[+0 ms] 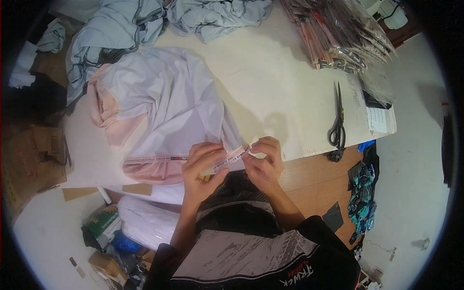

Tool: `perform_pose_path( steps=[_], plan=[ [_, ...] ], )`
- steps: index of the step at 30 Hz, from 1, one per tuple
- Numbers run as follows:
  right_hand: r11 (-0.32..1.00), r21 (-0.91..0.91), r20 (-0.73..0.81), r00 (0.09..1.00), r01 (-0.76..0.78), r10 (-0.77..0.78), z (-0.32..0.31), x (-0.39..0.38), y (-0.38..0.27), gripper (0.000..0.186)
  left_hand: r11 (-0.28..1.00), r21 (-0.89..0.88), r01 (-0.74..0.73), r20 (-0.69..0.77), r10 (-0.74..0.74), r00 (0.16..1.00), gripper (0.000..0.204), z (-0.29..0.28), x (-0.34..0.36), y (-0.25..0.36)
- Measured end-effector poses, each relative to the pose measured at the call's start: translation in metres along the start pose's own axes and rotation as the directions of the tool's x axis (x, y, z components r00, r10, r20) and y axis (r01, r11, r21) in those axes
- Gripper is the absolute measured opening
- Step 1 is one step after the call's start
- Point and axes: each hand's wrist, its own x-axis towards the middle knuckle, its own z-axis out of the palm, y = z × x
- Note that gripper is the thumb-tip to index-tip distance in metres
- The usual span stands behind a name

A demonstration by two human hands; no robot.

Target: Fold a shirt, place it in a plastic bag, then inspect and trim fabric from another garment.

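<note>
A white and pink garment [164,92] lies bunched on the table before me. Along its near edge runs a light band [232,158] with dark printing, with a darker patch on its left stretch. My left hand [199,166] grips the band near its middle, thumb below and fingers above. My right hand [263,162] pinches the band's right end between thumb and fingertips, where a small pale piece sticks up. Between the two hands the band is held fairly straight, close to the table's near edge. The fingers hide part of the cloth.
Black-handled scissors [338,121] lie at the right of the white table [275,92]. Plastic-wrapped packets [338,38] are piled at the far right. Grey-blue garments [217,17] lie along the far left. A cardboard box [31,159] stands left; dark and teal cloth [360,198] lies on the floor.
</note>
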Motion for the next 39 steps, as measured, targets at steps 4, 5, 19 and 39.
perform_pose_path(
  steps=[4, 5, 19, 39],
  plan=[
    [0.998, 0.014, 0.054, 0.997, 0.059, -0.059, -0.001, -0.002, 0.001, 0.024, 0.965, -0.099, 0.243, -0.017, -0.246, 0.969, 0.032, 0.005, 0.008, 0.012],
    [0.997, 0.03, 0.065, 0.995, 0.072, -0.074, -0.001, -0.003, 0.002, 0.024, 0.944, -0.104, 0.314, -0.008, -0.317, 0.948, 0.029, 0.006, 0.01, 0.013],
    [0.993, 0.072, 0.12, 0.987, 0.094, -0.103, -0.004, -0.005, 0.004, 0.021, 0.493, -0.577, 0.651, 0.261, -0.644, 0.719, 0.007, 0.013, 0.006, -0.006],
    [0.996, 0.018, 0.149, 0.985, 0.091, -0.092, -0.01, -0.015, 0.01, 0.023, 0.727, -0.463, 0.507, 0.055, -0.547, 0.835, 0.009, 0.01, -0.003, -0.006]
  ],
)
